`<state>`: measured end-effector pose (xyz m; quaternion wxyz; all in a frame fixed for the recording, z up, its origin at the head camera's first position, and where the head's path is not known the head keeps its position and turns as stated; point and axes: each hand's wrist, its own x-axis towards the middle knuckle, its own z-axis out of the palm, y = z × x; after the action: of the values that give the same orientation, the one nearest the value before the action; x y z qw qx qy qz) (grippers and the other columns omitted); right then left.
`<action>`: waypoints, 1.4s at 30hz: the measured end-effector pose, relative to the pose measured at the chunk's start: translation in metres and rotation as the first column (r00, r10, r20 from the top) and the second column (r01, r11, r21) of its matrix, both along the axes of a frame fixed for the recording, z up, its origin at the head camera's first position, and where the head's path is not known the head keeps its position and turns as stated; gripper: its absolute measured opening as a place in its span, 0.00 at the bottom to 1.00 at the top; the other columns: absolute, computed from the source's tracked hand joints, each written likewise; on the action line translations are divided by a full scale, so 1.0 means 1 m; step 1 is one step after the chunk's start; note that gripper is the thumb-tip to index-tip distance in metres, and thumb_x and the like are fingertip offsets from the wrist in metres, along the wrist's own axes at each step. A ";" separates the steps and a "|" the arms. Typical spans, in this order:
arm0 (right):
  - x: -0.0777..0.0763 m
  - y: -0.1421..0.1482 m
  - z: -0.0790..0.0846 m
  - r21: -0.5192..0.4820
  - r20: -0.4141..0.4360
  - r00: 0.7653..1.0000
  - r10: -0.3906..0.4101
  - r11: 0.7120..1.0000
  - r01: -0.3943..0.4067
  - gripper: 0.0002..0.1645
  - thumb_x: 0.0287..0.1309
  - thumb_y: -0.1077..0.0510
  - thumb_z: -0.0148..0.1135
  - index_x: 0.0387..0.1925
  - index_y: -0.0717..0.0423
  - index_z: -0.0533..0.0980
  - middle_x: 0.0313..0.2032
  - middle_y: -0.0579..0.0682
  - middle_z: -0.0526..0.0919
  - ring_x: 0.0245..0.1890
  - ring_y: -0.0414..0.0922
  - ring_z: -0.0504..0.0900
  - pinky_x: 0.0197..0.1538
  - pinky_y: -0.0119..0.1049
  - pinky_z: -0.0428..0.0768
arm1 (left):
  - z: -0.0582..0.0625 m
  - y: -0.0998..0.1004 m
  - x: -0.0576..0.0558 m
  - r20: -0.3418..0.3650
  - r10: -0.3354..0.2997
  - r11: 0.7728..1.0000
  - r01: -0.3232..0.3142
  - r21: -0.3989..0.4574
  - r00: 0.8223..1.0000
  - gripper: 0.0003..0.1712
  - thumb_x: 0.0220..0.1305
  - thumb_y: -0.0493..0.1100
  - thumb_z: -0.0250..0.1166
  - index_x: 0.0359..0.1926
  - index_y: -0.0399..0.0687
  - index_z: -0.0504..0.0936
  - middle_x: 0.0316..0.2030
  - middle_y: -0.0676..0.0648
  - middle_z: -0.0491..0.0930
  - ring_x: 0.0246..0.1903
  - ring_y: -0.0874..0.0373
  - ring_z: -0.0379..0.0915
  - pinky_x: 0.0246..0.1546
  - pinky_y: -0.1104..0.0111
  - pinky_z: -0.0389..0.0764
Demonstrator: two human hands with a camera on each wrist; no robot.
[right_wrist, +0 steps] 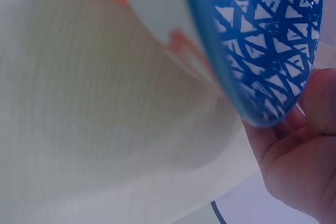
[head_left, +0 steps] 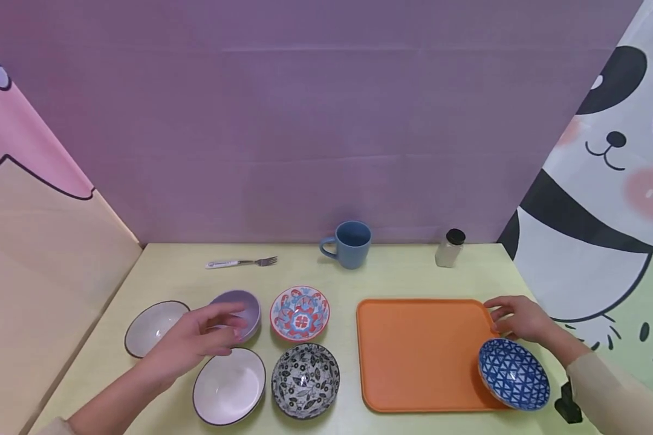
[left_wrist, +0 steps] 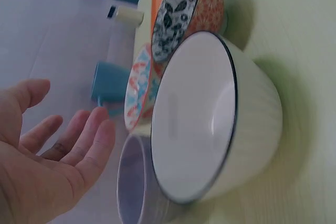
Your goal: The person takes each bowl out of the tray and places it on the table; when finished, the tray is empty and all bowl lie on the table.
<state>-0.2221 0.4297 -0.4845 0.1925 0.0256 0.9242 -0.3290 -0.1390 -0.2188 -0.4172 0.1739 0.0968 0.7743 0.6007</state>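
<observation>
My left hand (head_left: 193, 338) hovers palm sideways with loosely bent fingers and nothing in them. Around it stand a purple bowl (head_left: 253, 314), a white bowl with a dark rim (head_left: 230, 386) and a second white bowl (head_left: 152, 326). In the left wrist view the nearer white bowl (left_wrist: 194, 114) is beside the fingertips. My right hand (head_left: 519, 317) is by the right edge of an orange tray (head_left: 424, 356), fingers loosely bent. Just in front of it, a blue-and-white triangle-patterned bowl (head_left: 514, 374) overlaps the tray's near right corner. In the right wrist view this bowl partly hides the fingers.
A red-and-blue patterned bowl (head_left: 300, 314) and a black floral bowl (head_left: 306, 382) stand left of the tray. Farther back are a fork (head_left: 242, 263), a blue mug (head_left: 352, 244) and a black-capped glass jar (head_left: 450, 248). A purple backdrop (head_left: 326, 121) rises behind the table.
</observation>
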 end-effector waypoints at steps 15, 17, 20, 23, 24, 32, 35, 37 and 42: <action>0.001 -0.006 0.004 0.013 0.000 1.000 -0.002 1.000 0.002 0.35 0.60 0.65 0.69 0.67 0.68 0.69 0.52 0.68 0.81 0.42 0.49 0.86 0.43 0.46 0.91 | 0.007 0.081 -0.022 0.044 -0.101 0.990 0.096 0.101 0.994 0.35 0.69 0.43 0.67 0.74 0.46 0.68 0.61 0.35 0.77 0.53 0.45 0.82 0.55 0.49 0.85; 0.001 -0.007 0.003 0.009 -0.003 1.000 -0.008 1.000 0.008 0.35 0.60 0.66 0.68 0.67 0.68 0.69 0.52 0.68 0.81 0.42 0.49 0.86 0.43 0.46 0.91 | 0.006 0.092 -0.025 0.067 -0.108 0.988 0.099 0.122 0.992 0.35 0.69 0.43 0.68 0.74 0.48 0.69 0.61 0.35 0.77 0.54 0.45 0.81 0.55 0.49 0.85; 0.003 -0.008 0.001 0.001 -0.002 1.000 -0.010 1.000 0.010 0.35 0.60 0.66 0.68 0.67 0.69 0.69 0.52 0.68 0.81 0.42 0.49 0.86 0.44 0.47 0.91 | 0.002 0.107 -0.028 0.091 -0.121 0.983 0.107 0.148 0.988 0.34 0.69 0.44 0.67 0.73 0.46 0.69 0.60 0.36 0.77 0.52 0.46 0.82 0.54 0.52 0.86; 0.005 -0.009 -0.001 -0.006 -0.004 1.000 -0.013 1.000 0.013 0.35 0.60 0.66 0.68 0.67 0.69 0.69 0.52 0.68 0.81 0.42 0.49 0.87 0.44 0.47 0.91 | -0.001 0.123 -0.030 0.097 -0.133 0.980 0.116 0.164 0.986 0.33 0.71 0.45 0.65 0.73 0.44 0.68 0.58 0.37 0.78 0.50 0.47 0.83 0.52 0.52 0.87; 0.005 -0.009 -0.001 -0.003 -0.009 1.000 -0.010 1.000 0.010 0.34 0.60 0.66 0.68 0.67 0.69 0.69 0.52 0.68 0.82 0.41 0.49 0.87 0.43 0.47 0.91 | -0.001 0.127 -0.031 0.102 -0.141 0.978 0.123 0.171 0.985 0.33 0.72 0.46 0.65 0.74 0.44 0.68 0.57 0.38 0.78 0.50 0.48 0.83 0.52 0.52 0.87; 0.004 -0.007 0.001 0.007 -0.021 1.000 0.001 1.000 -0.001 0.35 0.59 0.67 0.68 0.67 0.69 0.69 0.51 0.68 0.82 0.41 0.49 0.87 0.43 0.46 0.91 | 0.004 0.164 -0.039 0.127 -0.172 0.969 0.144 0.202 0.977 0.32 0.72 0.50 0.65 0.73 0.52 0.70 0.58 0.41 0.79 0.53 0.45 0.83 0.50 0.54 0.88; 0.003 -0.006 0.002 0.002 -0.014 1.000 -0.006 1.000 0.006 0.35 0.59 0.67 0.69 0.67 0.69 0.69 0.52 0.68 0.82 0.41 0.49 0.87 0.43 0.46 0.91 | 0.005 0.179 -0.041 0.133 -0.180 0.967 0.150 0.204 0.975 0.32 0.71 0.50 0.66 0.72 0.54 0.71 0.56 0.42 0.80 0.52 0.45 0.83 0.49 0.53 0.88; 0.002 -0.005 0.002 0.002 -0.012 1.000 -0.006 1.000 0.006 0.35 0.59 0.67 0.69 0.67 0.69 0.69 0.52 0.68 0.82 0.41 0.49 0.87 0.43 0.46 0.91 | 0.004 0.190 -0.042 0.136 -0.197 0.963 0.166 0.210 0.971 0.32 0.71 0.48 0.67 0.72 0.53 0.70 0.55 0.43 0.80 0.52 0.44 0.84 0.49 0.53 0.88; 0.003 -0.005 0.000 0.006 -0.006 1.000 -0.001 1.000 0.001 0.36 0.59 0.66 0.70 0.67 0.69 0.69 0.52 0.68 0.82 0.41 0.49 0.86 0.43 0.46 0.91 | -0.006 0.218 -0.041 0.189 -0.242 0.950 0.192 0.247 0.952 0.31 0.70 0.43 0.67 0.72 0.50 0.71 0.51 0.44 0.82 0.50 0.42 0.84 0.47 0.51 0.89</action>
<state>-0.2196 0.4249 -0.4848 0.1898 0.0255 0.9256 -0.3265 -0.1801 -0.0005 -0.4229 0.3105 0.1350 0.6618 0.6689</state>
